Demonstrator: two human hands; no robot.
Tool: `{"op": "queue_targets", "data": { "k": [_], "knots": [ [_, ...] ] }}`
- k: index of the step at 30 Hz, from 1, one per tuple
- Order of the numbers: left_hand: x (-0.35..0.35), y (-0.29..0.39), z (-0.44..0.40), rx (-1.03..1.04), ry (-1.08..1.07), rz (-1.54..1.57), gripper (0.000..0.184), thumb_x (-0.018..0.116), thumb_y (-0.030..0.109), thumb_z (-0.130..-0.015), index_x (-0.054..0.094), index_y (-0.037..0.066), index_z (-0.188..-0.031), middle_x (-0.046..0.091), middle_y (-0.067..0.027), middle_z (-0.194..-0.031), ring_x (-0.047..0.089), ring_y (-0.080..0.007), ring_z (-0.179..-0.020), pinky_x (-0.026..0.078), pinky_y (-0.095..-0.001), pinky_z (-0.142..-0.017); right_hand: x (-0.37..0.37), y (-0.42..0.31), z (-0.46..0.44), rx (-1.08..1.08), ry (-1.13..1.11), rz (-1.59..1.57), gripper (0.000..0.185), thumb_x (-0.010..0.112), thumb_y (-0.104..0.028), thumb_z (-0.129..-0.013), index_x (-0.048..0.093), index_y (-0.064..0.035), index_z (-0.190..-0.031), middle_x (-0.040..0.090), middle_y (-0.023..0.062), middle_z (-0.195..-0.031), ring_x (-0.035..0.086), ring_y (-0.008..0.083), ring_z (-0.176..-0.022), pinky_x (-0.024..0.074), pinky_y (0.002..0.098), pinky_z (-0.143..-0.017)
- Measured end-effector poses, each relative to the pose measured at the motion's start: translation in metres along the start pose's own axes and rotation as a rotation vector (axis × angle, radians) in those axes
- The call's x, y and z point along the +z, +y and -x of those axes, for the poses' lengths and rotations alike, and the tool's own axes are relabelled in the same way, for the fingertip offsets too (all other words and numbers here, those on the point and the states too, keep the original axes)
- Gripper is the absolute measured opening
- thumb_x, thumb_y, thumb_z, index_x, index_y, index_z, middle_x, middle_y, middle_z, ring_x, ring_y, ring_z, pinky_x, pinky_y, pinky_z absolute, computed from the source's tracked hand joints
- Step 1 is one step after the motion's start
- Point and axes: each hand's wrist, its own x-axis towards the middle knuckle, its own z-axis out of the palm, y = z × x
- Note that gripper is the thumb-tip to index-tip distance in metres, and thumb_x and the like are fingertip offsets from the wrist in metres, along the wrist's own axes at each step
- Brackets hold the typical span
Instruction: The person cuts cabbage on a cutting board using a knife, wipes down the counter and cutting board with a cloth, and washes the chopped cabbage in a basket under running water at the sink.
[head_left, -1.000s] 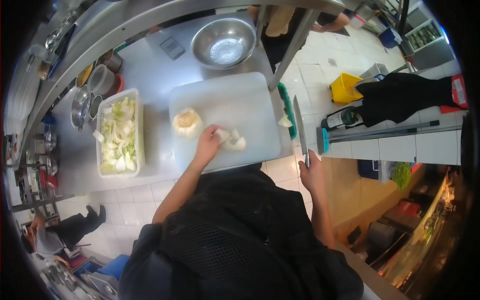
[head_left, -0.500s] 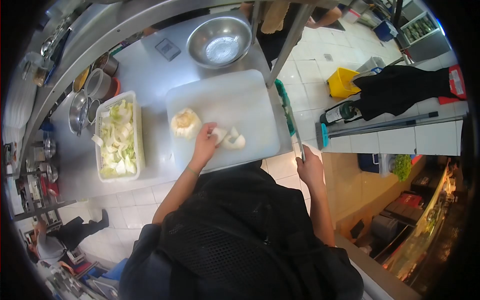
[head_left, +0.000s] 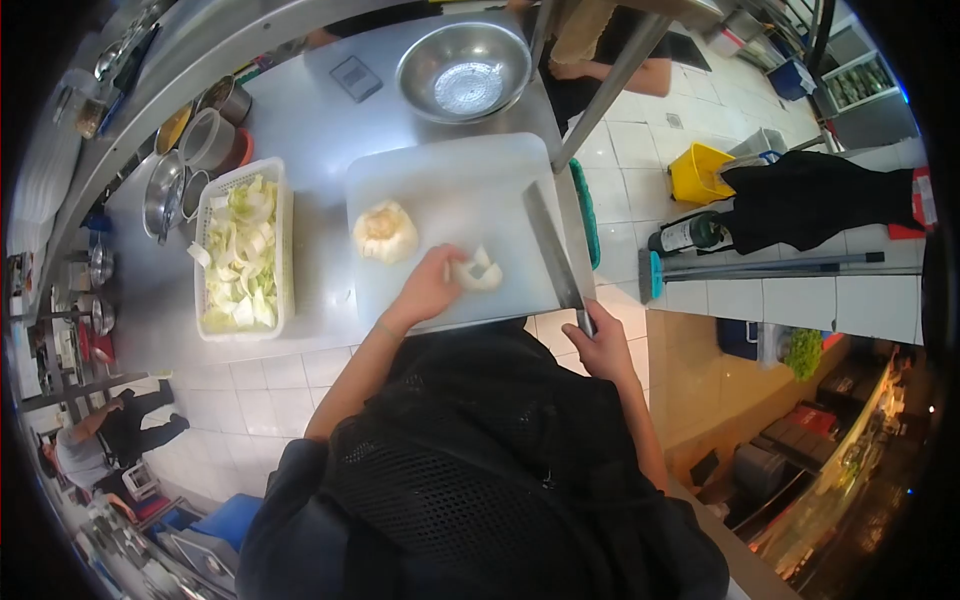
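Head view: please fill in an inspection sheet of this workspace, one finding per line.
Surface: metal table, pale cutting board on it.
Job's things: pale round vegetable and cut pieces on the board; white basket of chopped greens to its left.
Clutter: metal bowl and flat rectangular item beyond the board; containers at the table's left.
Hands: left hand at the cut pieces, grip unclear; right hand holds the knife, blade at the board's right edge.
Cables: nothing seen.
Surroundings: yellow bucket on the floor; a person at lower left.

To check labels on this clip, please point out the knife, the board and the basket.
Knife (head_left: pixel 555 250): head view, middle of the blade.
Board (head_left: pixel 450 190): head view, bare upper surface.
Basket (head_left: pixel 287 250): head view, right-hand rim.
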Motion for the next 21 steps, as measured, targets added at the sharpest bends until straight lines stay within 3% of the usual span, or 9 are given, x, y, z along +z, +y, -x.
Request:
{"op": "queue_targets", "data": {
  "k": [1,3,7,9,13,15,16,19,21],
  "knots": [
    [0.001,0.004,0.0,-0.003,0.005,0.002,0.029,0.053,-0.002,-0.084,0.061,0.007,-0.111,0.056,-0.0076,-0.101,0.061,-0.0255,-0.098,0.05,-0.0386,-0.087,0.002,-0.012,-0.002,0.014,-0.021,0.106,0.043,0.073,-0.014,-0.088,0.059,0.0002,-0.126,0.067,0.0167,-0.082,0.065,0.0306,-0.075,0.0525,0.0398,-0.074],
    [0.0,0.01,-0.001,0.009,-0.11,-0.368,0.03,0.064,0.003,-0.084,0.061,0.006,-0.114,0.056,-0.0127,-0.107,0.061,-0.0325,-0.102,0.05,-0.0401,-0.085,0.006,-0.025,-0.006,0.018,-0.076,0.2,0.044,0.07,-0.016,-0.089,0.057,-0.0019,-0.129,0.067,0.0272,-0.094,0.066,0.043,-0.087,0.0524,0.0436,-0.08],
    [-0.001,0.006,0.001,-0.116,-0.013,-0.305,0.027,0.071,0.008,-0.081,0.064,0.007,-0.108,0.059,-0.0172,-0.115,0.06,-0.0409,-0.104,0.05,-0.047,-0.087,0.019,-0.002,-0.017,0.045,-0.108,0.332,0.047,0.067,-0.016,-0.09,0.052,-0.0024,-0.133,0.067,0.0303,-0.1,0.065,0.0471,-0.095,0.0511,0.0499,-0.083],
    [0.002,-0.008,0.002,-0.09,0.144,-0.252,0.023,0.071,0.01,-0.084,0.065,0.005,-0.106,0.064,-0.0158,-0.101,0.062,-0.038,-0.09,0.051,-0.0439,-0.079,0.022,0.003,-0.018,-0.003,-0.101,0.327,0.049,0.064,-0.016,-0.091,0.048,-0.0027,-0.135,0.066,0.0321,-0.102,0.062,0.0506,-0.099,0.0495,0.054,-0.084],
    [-0.002,-0.01,0.001,-0.271,0.083,-0.011,0.02,0.071,0.013,-0.088,0.064,0.002,-0.103,0.065,-0.0115,-0.083,0.061,-0.0306,-0.076,0.049,-0.0405,-0.071,0.02,-0.007,-0.017,0.025,-0.11,0.317,0.049,0.065,-0.016,-0.09,0.048,-0.0024,-0.134,0.066,0.0325,-0.102,0.063,0.0506,-0.099,0.05,0.0531,-0.084],
    [-0.005,-0.006,0.002,-0.428,0.053,0.523,0.024,0.072,0.019,-0.09,0.063,0.0,-0.102,0.064,-0.0062,-0.076,0.056,-0.0225,-0.069,0.047,-0.0389,-0.066,0.019,-0.009,-0.018,0.061,-0.13,0.338,0.049,0.065,-0.016,-0.09,0.048,-0.002,-0.134,0.066,0.0327,-0.102,0.063,0.0505,-0.098,0.0503,0.0529,-0.084],
    [-0.007,-0.004,0.002,-0.429,0.057,0.523,0.024,0.072,0.019,-0.09,0.063,0.0,-0.102,0.064,-0.0062,-0.076,0.056,-0.0225,-0.069,0.047,-0.0389,-0.066,0.02,-0.009,-0.018,0.058,-0.133,0.339,0.049,0.065,-0.016,-0.09,0.048,-0.002,-0.134,0.066,0.0327,-0.102,0.063,0.0505,-0.098,0.0503,0.0529,-0.084],
    [-0.017,0.001,0.006,-0.46,0.023,0.553,0.031,0.071,0.023,-0.093,0.064,-0.001,-0.111,0.069,-0.0106,-0.092,0.063,-0.0244,-0.087,0.051,-0.0407,-0.079,0.022,-0.006,-0.016,0.048,-0.092,0.342,0.048,0.065,-0.016,-0.09,0.049,-0.0013,-0.133,0.066,0.0327,-0.1,0.063,0.0505,-0.097,0.0505,0.0528,-0.083],
    [-0.035,0.003,0.014,-0.238,0.472,0.003,0.042,0.071,0.026,-0.093,0.062,-0.003,-0.122,0.068,-0.0184,-0.114,0.062,-0.0289,-0.111,0.048,-0.0409,-0.098,0.022,-0.003,-0.015,0.005,-0.067,0.337,0.048,0.065,-0.016,-0.09,0.049,-0.0007,-0.133,0.066,0.033,-0.098,0.064,0.0506,-0.096,0.0505,0.0529,-0.083]
  ]
}}
